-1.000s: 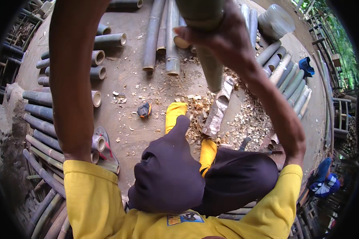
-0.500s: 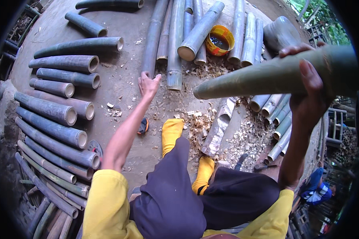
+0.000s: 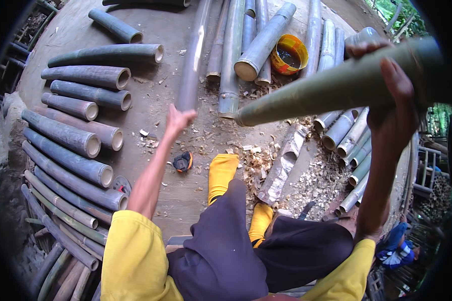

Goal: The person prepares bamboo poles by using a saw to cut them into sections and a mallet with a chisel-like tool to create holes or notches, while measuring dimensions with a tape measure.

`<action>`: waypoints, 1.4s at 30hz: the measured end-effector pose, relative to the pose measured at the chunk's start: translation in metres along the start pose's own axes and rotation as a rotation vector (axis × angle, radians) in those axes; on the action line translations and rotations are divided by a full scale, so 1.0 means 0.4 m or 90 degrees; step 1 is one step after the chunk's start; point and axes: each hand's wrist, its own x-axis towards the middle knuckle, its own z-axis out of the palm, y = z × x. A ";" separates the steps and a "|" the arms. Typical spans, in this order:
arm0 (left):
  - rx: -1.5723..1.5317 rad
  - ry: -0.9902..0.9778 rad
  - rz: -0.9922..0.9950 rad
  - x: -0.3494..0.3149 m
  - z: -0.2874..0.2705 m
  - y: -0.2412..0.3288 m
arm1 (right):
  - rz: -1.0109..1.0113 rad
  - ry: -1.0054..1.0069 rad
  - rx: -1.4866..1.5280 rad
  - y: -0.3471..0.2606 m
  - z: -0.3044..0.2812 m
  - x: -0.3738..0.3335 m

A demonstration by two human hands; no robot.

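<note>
My left hand [image 3: 179,121] reaches forward and is closed on the near end of a long bamboo pole [image 3: 192,65], which is smeared by motion and shows a pale streak along its far part. Up at the right, a thick green bamboo pole [image 3: 326,85] is held aloft by my right hand [image 3: 394,85], thumb on the near side and fingers over the top. That pole tapers toward the middle, its narrow end just right of another bamboo pole [image 3: 229,75] on the ground. Across the poles behind lies a shorter bamboo piece [image 3: 264,42].
Several cut bamboo pieces [image 3: 93,50] lie in a row at the left. A yellow-and-red bucket [image 3: 289,54] of dark liquid stands beyond my hands. Wood shavings [image 3: 258,163] surround a patterned log [image 3: 284,163] near my yellow-socked feet. An orange-and-black object [image 3: 183,161] sits nearby. A person [image 3: 399,248] is low at the right.
My left hand has come slightly left and nearer with the end of its bamboo pole, which has turned a little. The view has shifted slightly; my right hand still holds the green pole.
</note>
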 end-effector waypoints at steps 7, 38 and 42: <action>-0.325 -0.165 -0.187 -0.450 0.069 -0.158 | -0.065 0.015 0.078 0.018 0.211 0.099; -0.293 -0.124 -0.109 -0.275 0.016 -0.152 | -0.158 -0.001 -0.107 0.069 0.214 0.133; -0.078 -0.040 0.132 -0.151 0.018 -0.079 | -0.198 0.050 -0.205 -0.072 0.049 0.070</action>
